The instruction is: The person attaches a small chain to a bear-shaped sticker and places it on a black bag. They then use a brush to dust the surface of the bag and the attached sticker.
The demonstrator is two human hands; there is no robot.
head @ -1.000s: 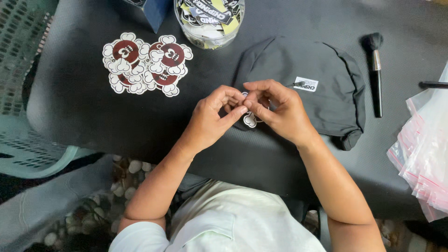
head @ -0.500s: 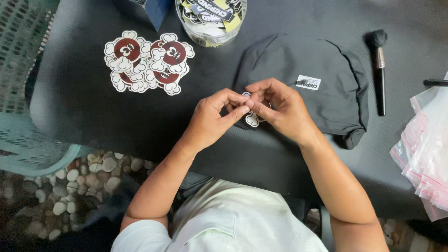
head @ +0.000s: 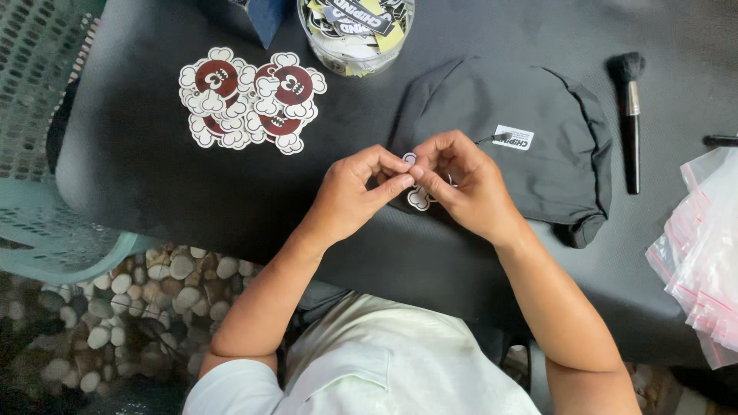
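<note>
My left hand (head: 360, 192) and my right hand (head: 461, 184) meet over the black table (head: 154, 177), fingertips pinched together on one small white-edged sticker (head: 417, 200), which is mostly hidden by the fingers. A folded black garment (head: 538, 154) with a small white label lies just behind and to the right of my right hand. A pile of red-and-white die-cut stickers (head: 250, 100) lies to the upper left of my left hand.
A clear round tub (head: 354, 34) full of stickers stands at the back edge. A black brush (head: 630, 115) lies right of the garment. Clear plastic bags (head: 703, 261) are stacked at the right. A teal plastic chair (head: 46, 154) stands left, over a pebble floor.
Both hands have stayed together on the small sticker, with only small finger movements. The view has shifted slightly.
</note>
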